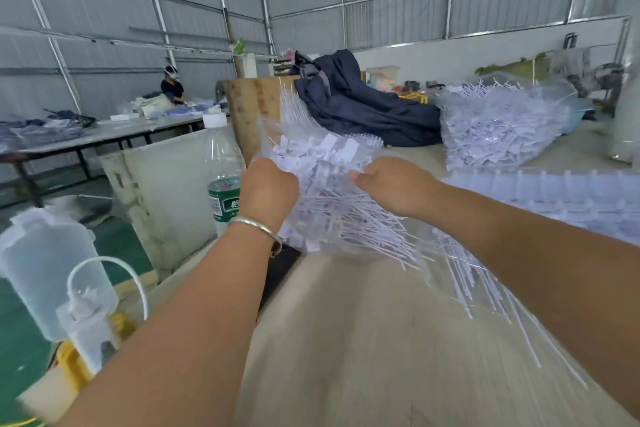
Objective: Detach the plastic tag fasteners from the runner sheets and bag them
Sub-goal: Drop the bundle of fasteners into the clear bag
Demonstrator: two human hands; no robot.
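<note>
fasteners (pixel 332 204) fanned toward lower right

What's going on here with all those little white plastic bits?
A person is working through plastic tag fasteners at a table. Both hands, the left hand and the right hand, grip one bunch of fasteners held above the table. A clear bag heaped with fasteners sits at the back right, and runner sheets lie beside the right arm.

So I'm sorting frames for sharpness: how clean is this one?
Head view: motion blur smears the fastener bundle gripped by the left hand and right hand; wide-angle distortion bows the wall frames; lighting is soft, even daylight, without hard shadows or glare.
</note>
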